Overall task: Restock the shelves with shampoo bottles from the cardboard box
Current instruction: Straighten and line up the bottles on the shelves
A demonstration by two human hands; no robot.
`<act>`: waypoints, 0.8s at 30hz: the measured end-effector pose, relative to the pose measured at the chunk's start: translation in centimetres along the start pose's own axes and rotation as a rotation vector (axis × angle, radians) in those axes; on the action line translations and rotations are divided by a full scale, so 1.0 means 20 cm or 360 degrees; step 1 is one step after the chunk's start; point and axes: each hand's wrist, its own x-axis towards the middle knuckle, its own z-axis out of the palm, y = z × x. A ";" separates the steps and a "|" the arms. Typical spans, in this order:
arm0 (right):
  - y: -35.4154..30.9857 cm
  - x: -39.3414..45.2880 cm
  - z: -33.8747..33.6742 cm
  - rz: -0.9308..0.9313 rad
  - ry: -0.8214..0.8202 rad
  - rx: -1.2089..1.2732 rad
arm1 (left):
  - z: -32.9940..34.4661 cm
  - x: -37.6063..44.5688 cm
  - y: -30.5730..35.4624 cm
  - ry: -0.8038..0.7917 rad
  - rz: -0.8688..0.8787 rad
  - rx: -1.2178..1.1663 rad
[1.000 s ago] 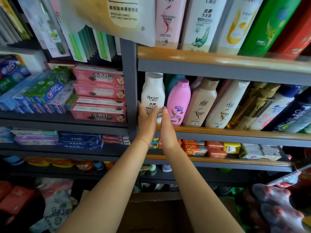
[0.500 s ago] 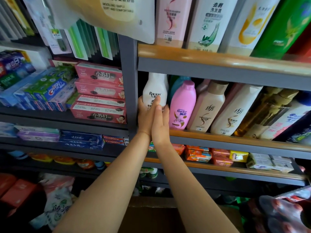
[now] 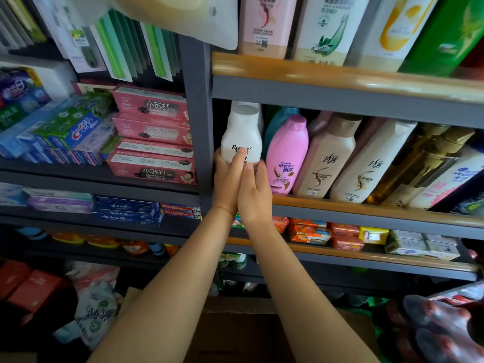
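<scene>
Right now we have both hands up at the white shampoo bottle (image 3: 242,138), which stands upright at the far left end of the middle shelf (image 3: 366,209), just beside the dark upright post (image 3: 197,121). Our left hand (image 3: 226,183) lies against the bottle's lower front, nearest the post, its fingers (image 3: 239,157) straight and together, reaching up over the label. Our right hand (image 3: 255,195) sits beside it, touching the left along the palm edge, fingers straight and close together against the bottle's lower right; whether the thumb wraps behind the bottle we cannot tell, since the hand hides it.

To the right of the white bottle stands a pink Rejoice bottle (image 3: 286,155), nearly touching it, then two cream bottles (image 3: 327,158) leaning left. Behind the white bottle a teal bottle (image 3: 279,121) peeks out. On the other side of the post, red toothpaste boxes (image 3: 152,134) are stacked. Below the bottle, at the bottom of the view between our forearms, lies the cardboard box (image 3: 235,334), its inside hidden from us.
</scene>
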 end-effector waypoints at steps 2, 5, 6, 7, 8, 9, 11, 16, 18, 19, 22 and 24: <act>-0.02 0.00 -0.03 -0.0074 0.0047 -0.0232 | 0.00 -0.01 0.02 -0.0004 -0.0024 -0.0070; -0.03 -0.01 -0.08 -0.0241 0.0153 -0.0638 | 0.01 -0.02 0.04 -0.0012 -0.0064 -0.0144; -0.04 -0.01 -0.10 -0.0305 0.0202 -0.0699 | 0.01 -0.02 0.04 -0.0020 -0.0069 -0.0157; -0.06 0.00 -0.12 -0.0374 0.0239 -0.0719 | 0.01 -0.03 0.04 -0.0021 -0.0061 -0.0156; -0.08 0.01 -0.14 -0.0455 0.0255 -0.0713 | 0.01 -0.04 0.05 -0.0016 -0.0046 -0.0144; -0.10 0.02 -0.15 -0.0540 0.0245 -0.0707 | 0.01 -0.06 0.05 -0.0005 -0.0038 -0.0123; -0.16 0.07 -0.15 -0.0653 0.0186 -0.0709 | 0.01 -0.09 0.04 0.0016 -0.0049 -0.0061; -0.29 0.20 -0.13 -0.0550 0.0033 -0.0913 | 0.00 -0.17 0.02 0.0063 -0.0013 0.0397; -0.32 0.25 -0.12 -0.0453 -0.0019 -0.0982 | -0.01 -0.20 0.05 0.0100 0.0054 0.0569; -0.33 0.26 -0.11 -0.0390 -0.0075 -0.1005 | -0.02 -0.21 0.05 0.0123 0.0117 0.0622; -0.33 0.28 -0.11 -0.0292 -0.0218 -0.1024 | -0.07 -0.23 0.06 0.0125 0.0233 0.0632; -0.34 0.27 -0.13 -0.0278 -0.0265 -0.0986 | -0.10 -0.24 0.08 0.0054 0.0221 0.0637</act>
